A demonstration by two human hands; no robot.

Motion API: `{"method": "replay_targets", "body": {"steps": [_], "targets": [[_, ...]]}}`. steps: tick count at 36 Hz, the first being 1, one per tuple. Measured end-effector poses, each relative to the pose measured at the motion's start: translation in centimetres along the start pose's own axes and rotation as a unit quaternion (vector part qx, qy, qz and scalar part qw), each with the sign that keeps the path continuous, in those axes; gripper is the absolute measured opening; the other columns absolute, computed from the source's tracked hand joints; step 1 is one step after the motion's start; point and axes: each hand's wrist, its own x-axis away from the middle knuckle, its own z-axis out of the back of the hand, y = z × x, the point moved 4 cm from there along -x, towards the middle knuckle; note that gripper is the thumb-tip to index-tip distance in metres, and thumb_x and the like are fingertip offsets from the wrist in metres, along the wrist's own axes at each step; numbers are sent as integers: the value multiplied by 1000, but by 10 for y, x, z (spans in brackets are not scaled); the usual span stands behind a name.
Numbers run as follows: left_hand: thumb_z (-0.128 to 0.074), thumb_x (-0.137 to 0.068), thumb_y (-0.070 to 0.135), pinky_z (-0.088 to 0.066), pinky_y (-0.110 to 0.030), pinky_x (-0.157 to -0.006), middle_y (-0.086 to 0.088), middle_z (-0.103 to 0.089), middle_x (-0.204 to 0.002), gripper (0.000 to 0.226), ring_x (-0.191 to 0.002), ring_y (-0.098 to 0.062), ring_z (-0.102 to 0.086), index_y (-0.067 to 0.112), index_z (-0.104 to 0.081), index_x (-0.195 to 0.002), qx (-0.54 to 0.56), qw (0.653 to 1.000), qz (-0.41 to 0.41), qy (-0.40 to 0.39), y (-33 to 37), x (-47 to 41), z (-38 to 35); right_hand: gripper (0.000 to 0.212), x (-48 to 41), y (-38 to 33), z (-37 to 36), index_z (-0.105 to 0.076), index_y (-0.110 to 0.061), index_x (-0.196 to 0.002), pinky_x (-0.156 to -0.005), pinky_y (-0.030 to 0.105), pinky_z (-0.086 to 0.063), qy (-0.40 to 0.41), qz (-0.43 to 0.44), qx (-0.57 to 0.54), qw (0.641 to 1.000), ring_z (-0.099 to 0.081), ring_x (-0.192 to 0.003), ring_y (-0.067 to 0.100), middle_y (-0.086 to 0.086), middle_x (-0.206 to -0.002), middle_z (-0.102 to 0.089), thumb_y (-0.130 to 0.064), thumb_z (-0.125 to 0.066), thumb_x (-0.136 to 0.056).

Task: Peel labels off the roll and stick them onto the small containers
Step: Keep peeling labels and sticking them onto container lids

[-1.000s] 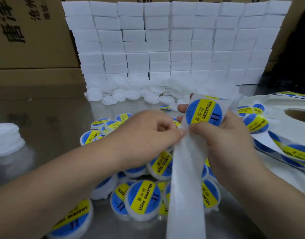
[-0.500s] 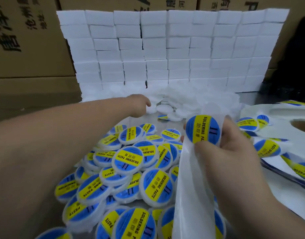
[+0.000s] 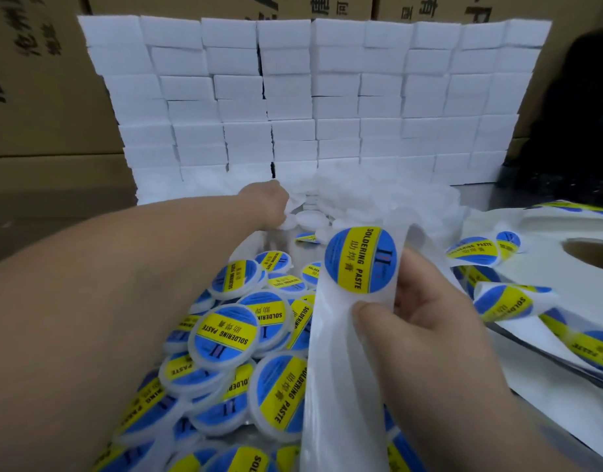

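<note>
My right hand (image 3: 426,325) pinches the white backing strip (image 3: 341,386) just below a round blue-and-yellow "SOLDERING PASTE" label (image 3: 361,260) that sits on the strip. The strip hangs down toward me. My left hand (image 3: 267,202) is stretched far forward to the heap of plain white small containers (image 3: 361,199). Its fingers are down among them, and whether they grip one is hidden. A pile of labelled containers (image 3: 225,335) lies under my left forearm. The label roll (image 3: 548,267) lies flat at the right, with loose loops of labelled strip around it.
A wall of stacked white foam blocks (image 3: 310,97) stands behind the heap of containers. Brown cardboard boxes (image 3: 44,97) rise at the left and the back. The metal table surface (image 3: 293,247) shows between the piles. Something dark (image 3: 579,114) fills the far right.
My left hand let go of the strip and reached forward to the white containers. My right hand kept the strip and label, turning the label slightly.
</note>
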Motion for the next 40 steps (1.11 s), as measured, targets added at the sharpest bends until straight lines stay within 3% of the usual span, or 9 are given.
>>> {"method": "replay_targets", "body": {"steps": [4,11,16,21,28,31,34,38,40], "targets": [[-56,-86,21,-47,-30,-74,-11,-55,-107,21,-86,-26,-55,4,-65,-95,142,989,41,19,-9,1,5,40,2,2,0,-63,-36,-90,-53,25,-47,-3,-10,-9,1000,-61,-62,19,-2,-71,-68,-2,-48,-76],[-61,-86,21,-38,-25,-57,-9,-54,-91,12,-82,-23,-48,10,-58,-87,241,968,75,18,-17,10,13,37,1,4,-2,-63,-34,-91,-60,36,-53,-2,-22,-22,1000,-63,-64,22,-3,-72,-69,-3,-48,-79],[-60,-85,25,-47,-38,-91,-15,-60,-113,31,-106,-30,-55,3,-63,-107,270,956,114,3,-16,7,9,39,0,7,-3,-63,-35,-92,-71,45,-56,-16,-25,-22,999,-67,-73,22,-4,-76,-71,-1,-48,-80],[-64,-85,29,-47,-33,-83,-13,-57,-100,42,-92,-27,-56,-1,-57,-113,266,952,149,-9,-12,-1,3,38,-1,9,-4,-62,-36,-93,-73,46,-56,-20,-19,-14,1000,-67,-75,20,-5,-78,-70,-3,-48,-80],[-58,-84,42,-44,-40,-93,-16,-60,-118,48,-110,-32,-55,4,-61,-113,333,931,152,-2,-12,-3,-4,37,-2,9,-2,-61,-33,-92,-71,40,-56,-21,-15,-12,1000,-66,-75,19,-6,-78,-70,-1,-46,-79],[-60,-84,40,-44,-39,-95,-14,-58,-123,48,-113,-31,-54,5,-58,-117,358,917,174,1,-15,-2,0,34,-2,11,-3,-61,-32,-93,-75,47,-56,-19,-17,-2,1000,-66,-79,22,-4,-81,-70,-4,-48,-80],[-60,-89,31,-40,-31,-86,-12,-54,-126,45,-113,-28,-51,1,-52,-122,435,877,203,22,-16,6,13,32,-2,11,-4,-62,-32,-92,-75,49,-55,-14,-15,5,1000,-66,-79,23,-3,-81,-70,-5,-49,-82],[-54,-87,18,-36,-26,-62,-6,-46,-71,19,-81,-23,-45,10,-44,-73,596,766,224,81,-16,29,38,31,-2,9,-5,-63,-32,-93,-77,47,-55,-6,-13,8,1000,-67,-80,18,-6,-82,-71,-6,-49,-83],[-48,-86,15,-37,-24,-57,-3,-41,-69,16,-73,-23,-48,14,-40,-72,649,723,215,106,-11,47,54,26,-1,8,-5,-63,-30,-91,-78,46,-55,-3,-9,15,1000,-67,-80,17,-6,-82,-71,-9,-50,-84]]}}
